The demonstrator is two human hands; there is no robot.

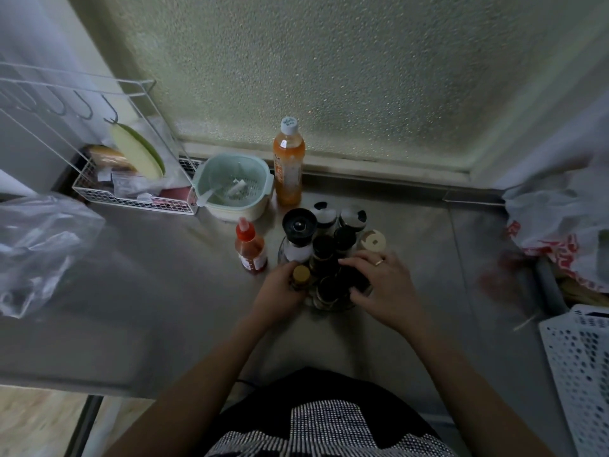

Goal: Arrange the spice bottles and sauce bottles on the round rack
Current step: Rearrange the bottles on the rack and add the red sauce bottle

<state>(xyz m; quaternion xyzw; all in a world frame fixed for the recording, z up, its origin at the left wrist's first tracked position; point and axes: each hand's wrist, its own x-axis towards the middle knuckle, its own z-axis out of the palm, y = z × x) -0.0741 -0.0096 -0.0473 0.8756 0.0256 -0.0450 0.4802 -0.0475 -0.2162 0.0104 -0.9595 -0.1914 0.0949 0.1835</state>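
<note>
The round rack (333,306) stands mid-counter, crowded with several dark-capped spice bottles (323,247), a tall grinder with a black top (299,224) and a jar with a tan lid (373,241). My left hand (280,291) grips a small gold-capped bottle (301,274) at the rack's left edge. My right hand (384,285), wearing a ring, rests over a dark bottle (354,278) on the rack's right side. A red-capped sauce bottle (250,249) stands on the counter just left of the rack. A tall orange bottle with a white cap (288,163) stands behind.
A pale green colander bowl (235,188) sits behind left, beside a white wire rack (131,179). A clear plastic bag (39,245) lies at the left, a white and red bag (557,225) at the right, a perforated white basket (580,367) near right.
</note>
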